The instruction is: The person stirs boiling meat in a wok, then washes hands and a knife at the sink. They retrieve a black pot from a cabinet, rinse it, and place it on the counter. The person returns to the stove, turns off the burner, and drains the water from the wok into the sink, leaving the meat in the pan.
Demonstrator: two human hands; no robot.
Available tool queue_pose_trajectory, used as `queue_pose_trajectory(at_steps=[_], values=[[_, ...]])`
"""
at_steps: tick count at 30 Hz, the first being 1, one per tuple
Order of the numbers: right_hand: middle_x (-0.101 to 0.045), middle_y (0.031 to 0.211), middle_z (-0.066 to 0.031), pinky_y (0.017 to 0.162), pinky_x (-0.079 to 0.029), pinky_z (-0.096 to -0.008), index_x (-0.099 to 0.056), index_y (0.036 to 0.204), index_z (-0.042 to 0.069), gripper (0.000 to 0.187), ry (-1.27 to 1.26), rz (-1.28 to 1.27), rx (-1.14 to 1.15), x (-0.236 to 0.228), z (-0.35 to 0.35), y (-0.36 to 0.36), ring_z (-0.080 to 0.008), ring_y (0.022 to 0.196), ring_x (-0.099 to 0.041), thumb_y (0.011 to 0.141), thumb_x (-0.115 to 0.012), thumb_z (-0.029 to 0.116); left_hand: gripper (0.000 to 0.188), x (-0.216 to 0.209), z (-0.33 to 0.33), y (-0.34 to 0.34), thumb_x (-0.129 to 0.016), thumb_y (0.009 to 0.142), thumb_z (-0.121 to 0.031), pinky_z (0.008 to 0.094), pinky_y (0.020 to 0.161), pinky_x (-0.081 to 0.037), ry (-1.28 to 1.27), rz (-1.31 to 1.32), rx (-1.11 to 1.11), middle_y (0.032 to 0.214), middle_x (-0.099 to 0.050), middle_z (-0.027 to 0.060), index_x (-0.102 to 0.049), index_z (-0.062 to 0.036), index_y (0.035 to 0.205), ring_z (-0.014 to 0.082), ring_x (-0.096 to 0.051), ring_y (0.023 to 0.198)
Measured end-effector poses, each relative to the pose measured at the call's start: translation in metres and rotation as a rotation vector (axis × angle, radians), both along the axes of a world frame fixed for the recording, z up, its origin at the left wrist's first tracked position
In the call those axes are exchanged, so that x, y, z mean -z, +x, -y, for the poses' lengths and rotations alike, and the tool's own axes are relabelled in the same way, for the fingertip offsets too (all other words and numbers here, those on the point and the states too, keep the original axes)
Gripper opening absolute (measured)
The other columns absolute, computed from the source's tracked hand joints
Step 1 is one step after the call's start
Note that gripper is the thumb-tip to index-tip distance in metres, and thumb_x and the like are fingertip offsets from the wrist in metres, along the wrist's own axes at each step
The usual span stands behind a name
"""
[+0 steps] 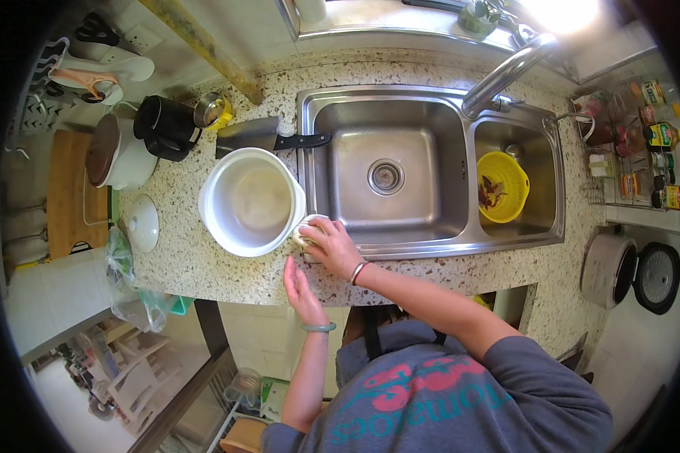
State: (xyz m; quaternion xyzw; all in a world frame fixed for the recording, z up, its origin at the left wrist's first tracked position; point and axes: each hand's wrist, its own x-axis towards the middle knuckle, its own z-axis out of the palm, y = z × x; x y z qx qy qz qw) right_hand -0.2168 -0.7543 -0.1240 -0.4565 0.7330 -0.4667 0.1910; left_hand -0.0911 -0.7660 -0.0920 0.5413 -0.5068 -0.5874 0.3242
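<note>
My right hand [334, 248] reaches across to the left edge of the sink, its fingers closed on a whitish cloth [307, 229]. The cloth lies against the right side of a white round pot [211, 204] on the speckled counter. Just below the pot, my left hand [304, 296] is held with fingers stretched out and nothing in it. The pot has no lid on, and its pale inside shows. Behind it rests a cleaver [249, 136], its black handle reaching over the sink rim.
The steel double sink [472, 166] has a tall faucet [510, 72]; a yellow colander [523, 189] with reddish-brown pieces sits in its right basin. To the left stand a white lid [143, 223], a black jug [168, 128] and a brown-lidded pot [136, 162]. A rice cooker [606, 270] stands right.
</note>
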Motion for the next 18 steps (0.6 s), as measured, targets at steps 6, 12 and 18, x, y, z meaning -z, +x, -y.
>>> queue_pose_trajectory(at_steps=[6, 12, 18], values=[[-0.053, 0.115, -0.0055, 0.093, -0.038, -0.0384, -0.061, 0.106, 0.011, 0.033, 0.074, -0.363, -0.31, -0.007, -0.038, 0.041, -0.0253, 0.11, -0.047, 0.075, -0.063, 0.022, 0.043, 0.017, -0.001, 0.025, -0.041, 0.1, -0.023, 0.0368, 0.112, -0.024, -0.187, 0.2, 0.245, 0.144, -0.038, 0.016, -0.043, 0.0011, 0.136, 0.027, -0.032, 0.136], [-0.053, 0.118, -0.0044, 0.098, -0.035, -0.0387, -0.058, 0.111, 0.008, 0.037, 0.132, -0.317, -0.383, -0.004, -0.099, 0.029, -0.024, 0.116, -0.046, 0.078, -0.061, 0.024, 0.048, 0.027, -0.05, 0.022, -0.035, 0.1, -0.025, 0.0453, 0.115, -0.013, -0.442, 0.378, 0.591, 0.146, -0.034, 0.0194, -0.034, 0.0008, 0.141, 0.035, -0.023, 0.14], [-0.055, 0.119, -0.0039, 0.097, -0.034, -0.0422, -0.058, 0.112, 0.013, 0.037, 0.185, -0.298, -0.224, -0.002, -0.181, -0.008, -0.0252, 0.114, -0.048, 0.076, -0.061, 0.022, 0.058, 0.028, -0.112, -0.021, -0.037, 0.099, -0.034, 0.0484, 0.115, -0.007, -0.446, 0.34, 0.836, 0.152, -0.022, 0.0199, -0.026, -0.0005, 0.145, 0.0346, -0.017, 0.142]])
